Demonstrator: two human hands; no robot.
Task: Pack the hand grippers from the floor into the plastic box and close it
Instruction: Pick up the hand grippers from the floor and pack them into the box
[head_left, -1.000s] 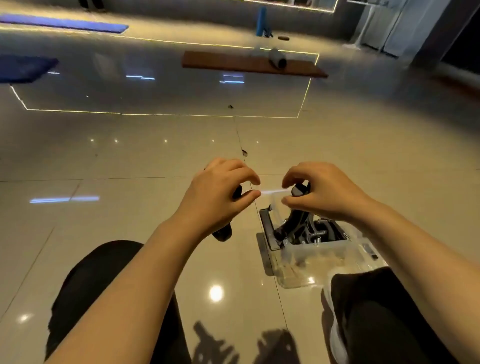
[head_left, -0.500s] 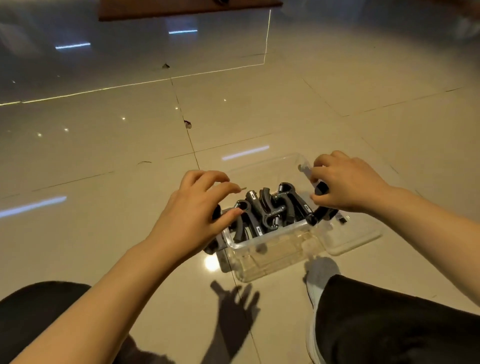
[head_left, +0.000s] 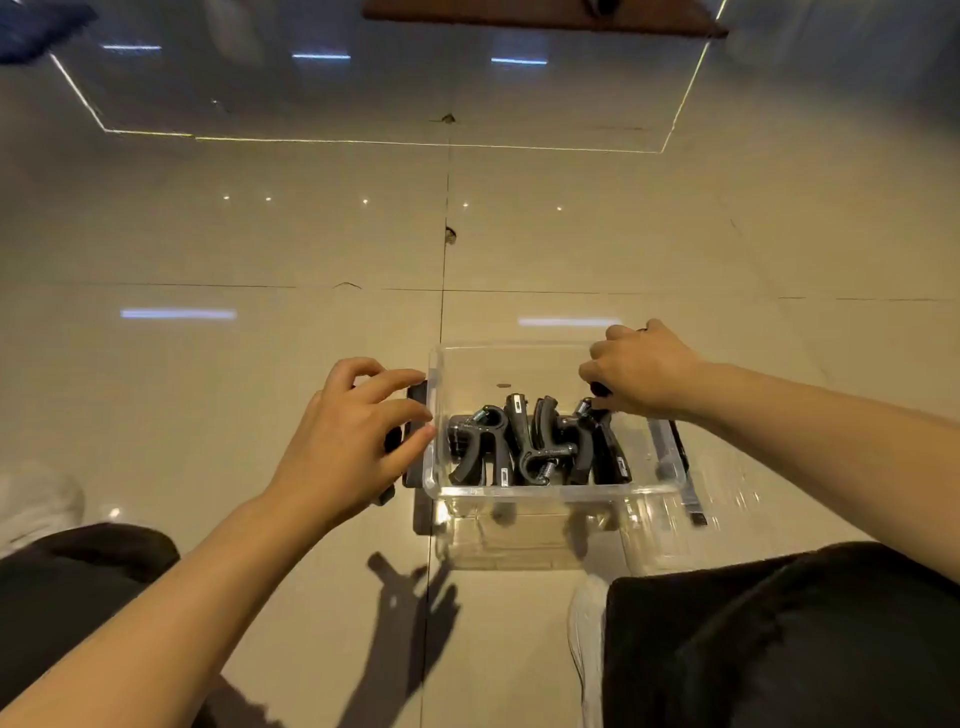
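Glossy beige tiled floor (head_left: 260, 364) with a clear plastic box (head_left: 550, 493) between the person's knees.

The box is rectangular, transparent and lidless; several black curved hand grippers (head_left: 540, 447) with metal springs lie jumbled inside. The left hand (head_left: 353, 441), fingers curled, grasps a black gripper just outside the box's left wall. The right hand (head_left: 639, 374) pinches another black gripper over the box's right side.

dim warm light | ceiling-light glare on glossy floor (head_left: 311, 415) | hard shadows below | edges bowed, soft
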